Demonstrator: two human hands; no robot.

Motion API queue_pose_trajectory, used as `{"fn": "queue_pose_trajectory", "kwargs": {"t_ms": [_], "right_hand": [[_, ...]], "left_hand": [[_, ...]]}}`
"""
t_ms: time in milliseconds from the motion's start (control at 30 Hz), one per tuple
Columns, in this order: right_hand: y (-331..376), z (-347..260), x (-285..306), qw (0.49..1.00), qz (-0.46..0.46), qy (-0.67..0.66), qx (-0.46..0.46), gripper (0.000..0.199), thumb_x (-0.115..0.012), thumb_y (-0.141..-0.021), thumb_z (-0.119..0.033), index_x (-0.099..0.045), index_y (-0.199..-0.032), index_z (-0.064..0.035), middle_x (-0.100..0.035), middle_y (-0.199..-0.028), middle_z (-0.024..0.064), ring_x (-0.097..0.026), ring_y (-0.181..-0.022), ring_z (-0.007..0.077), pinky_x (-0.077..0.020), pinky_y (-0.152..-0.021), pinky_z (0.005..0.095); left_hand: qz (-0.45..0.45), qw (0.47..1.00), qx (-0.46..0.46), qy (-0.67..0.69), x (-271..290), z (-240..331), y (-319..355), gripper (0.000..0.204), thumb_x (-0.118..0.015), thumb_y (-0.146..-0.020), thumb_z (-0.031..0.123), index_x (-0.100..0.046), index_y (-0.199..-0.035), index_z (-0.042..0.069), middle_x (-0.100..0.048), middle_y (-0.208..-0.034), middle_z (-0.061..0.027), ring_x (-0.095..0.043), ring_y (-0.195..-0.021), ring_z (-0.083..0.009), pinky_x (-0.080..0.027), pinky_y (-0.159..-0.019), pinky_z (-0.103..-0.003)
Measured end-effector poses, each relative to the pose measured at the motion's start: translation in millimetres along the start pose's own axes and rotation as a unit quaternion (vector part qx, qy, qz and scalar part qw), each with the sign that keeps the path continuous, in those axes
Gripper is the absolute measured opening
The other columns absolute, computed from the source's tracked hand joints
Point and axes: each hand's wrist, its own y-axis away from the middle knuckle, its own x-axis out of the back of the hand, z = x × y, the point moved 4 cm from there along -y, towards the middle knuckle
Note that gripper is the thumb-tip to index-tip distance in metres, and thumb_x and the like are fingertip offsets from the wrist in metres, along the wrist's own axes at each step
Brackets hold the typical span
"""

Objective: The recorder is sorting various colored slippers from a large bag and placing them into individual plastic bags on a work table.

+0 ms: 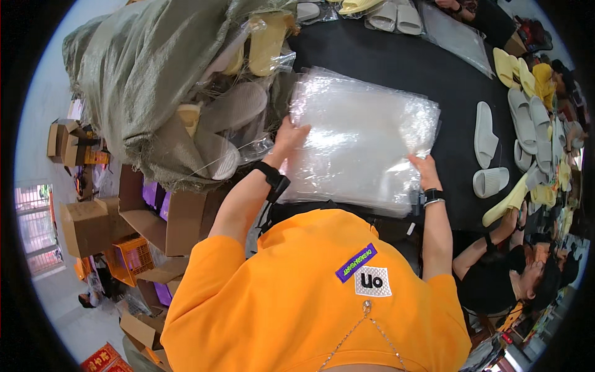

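A thick stack of clear plastic bags point(353, 142) lies on the black table in front of me, its sheets slightly fanned at the corners. My left hand point(290, 137) grips the stack's left edge, thumb on top and the other fingers hidden beneath. At the right edge, my right hand point(425, 172) holds the stack the same way, its thumb on the upper sheets. Just left of the stack, a large grey-green woven sack point(142, 80) spills out slippers in clear bags, among them a grey slipper point(234, 106) and a pale yellow slipper point(268, 44).
Loose white slippers point(486, 135) and yellow slippers point(507, 67) cover the black table's point(384, 56) right side. A co-worker point(514, 273) at right handles a yellow slipper point(505, 208). Another person's hand point(447, 5) shows at the top. Open cardboard boxes point(186, 220) stand at lower left.
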Motion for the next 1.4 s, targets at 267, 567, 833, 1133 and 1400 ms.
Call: {"fn": "queue_pose_trajectory", "kwargs": {"t_ms": [267, 567, 833, 1133, 1400], "right_hand": [[-10.4, 21.8, 11.9, 0.998, 0.002, -0.022, -0.054, 0.042, -0.064, -0.071, 0.000, -0.048, -0.109, 0.0025, -0.057, -0.097, 0.0137, -0.059, -0.084, 0.0244, -0.0496, -0.074, 0.0364], [-18.3, 28.4, 17.4, 1.000, -0.005, -0.003, -0.026, 0.037, -0.064, -0.072, -0.002, -0.051, -0.107, 0.0026, -0.058, -0.095, 0.0105, -0.058, -0.083, 0.0202, -0.0479, -0.071, 0.0313], [39.0, -35.4, -28.0, 0.941, 0.048, 0.325, 0.082, 0.056, -0.062, -0.078, -0.019, -0.041, -0.129, -0.0075, -0.045, -0.130, 0.0103, -0.042, -0.119, 0.0222, -0.0335, -0.098, 0.0295], [2.1, 41.9, -12.0, 0.992, 0.078, 0.086, 0.055, 0.053, -0.071, -0.067, -0.019, -0.052, -0.112, 0.0025, -0.059, -0.103, 0.0132, -0.056, -0.093, 0.0206, -0.0441, -0.080, 0.0306], [2.2, 17.0, -2.6, 0.994, -0.053, -0.089, -0.036, 0.051, -0.064, -0.076, -0.014, -0.046, -0.122, -0.0032, -0.052, -0.116, 0.0111, -0.048, -0.107, 0.0219, -0.0422, -0.088, 0.0354]], "left_hand": [[0.167, 0.928, -0.114, -0.312, 8.4, 32.0, 48.5, 0.083, -0.066, -0.065, 0.034, -0.026, -0.133, 0.010, -0.024, -0.133, -0.0248, -0.024, -0.121, -0.0421, -0.025, -0.094, -0.053], [-0.143, 0.798, -0.325, -0.487, -78.8, 153.8, 36.3, 0.065, -0.061, -0.075, 0.036, -0.036, -0.130, 0.012, -0.029, -0.136, -0.0167, -0.024, -0.126, -0.0389, -0.026, -0.098, -0.052], [-0.231, 0.687, -0.494, -0.481, -153.0, 177.9, -36.9, 0.083, -0.057, -0.073, 0.054, -0.021, -0.138, 0.019, -0.029, -0.138, -0.0174, -0.030, -0.123, -0.0399, -0.028, -0.097, -0.053], [-0.352, 0.706, -0.324, -0.522, -149.6, 159.1, -102.8, 0.087, -0.058, -0.070, 0.058, -0.028, -0.135, 0.009, -0.045, -0.125, -0.0212, -0.042, -0.115, -0.0393, -0.034, -0.094, -0.048], [-0.407, 0.740, -0.287, -0.453, -145.4, 149.2, -86.1, 0.080, -0.058, -0.072, 0.054, -0.035, -0.131, 0.006, -0.046, -0.123, -0.0224, -0.045, -0.114, -0.0350, -0.037, -0.094, -0.040]]}}
